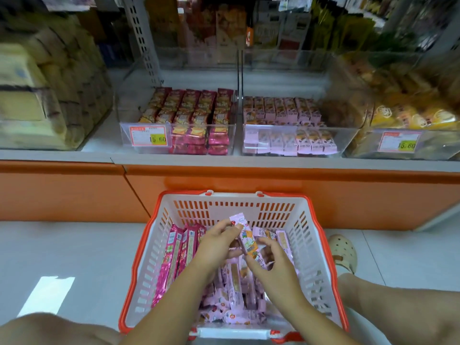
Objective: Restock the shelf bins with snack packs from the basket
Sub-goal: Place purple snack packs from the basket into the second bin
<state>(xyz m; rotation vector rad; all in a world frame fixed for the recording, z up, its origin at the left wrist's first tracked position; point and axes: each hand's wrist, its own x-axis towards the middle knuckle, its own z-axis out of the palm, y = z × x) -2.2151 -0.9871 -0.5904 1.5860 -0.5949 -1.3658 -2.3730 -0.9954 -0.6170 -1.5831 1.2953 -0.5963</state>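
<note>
A: fingers?
B: fingers (230, 226) of left hand (219, 241) pinch a pink pack (245, 236), upright, just above the basket (159, 257). right hand (271, 265) curls at its lower end, grip unclear.
A: step?
B: picking. next, I'd guess: lift it to the matching bin (291, 143) on the shelf (174, 160), clearing the front wall.

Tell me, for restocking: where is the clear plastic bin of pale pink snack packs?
Head view, right of centre on the shelf: the clear pink-pack bin stands between the clear magenta-pack bin and the yellow-pack bin.
</note>
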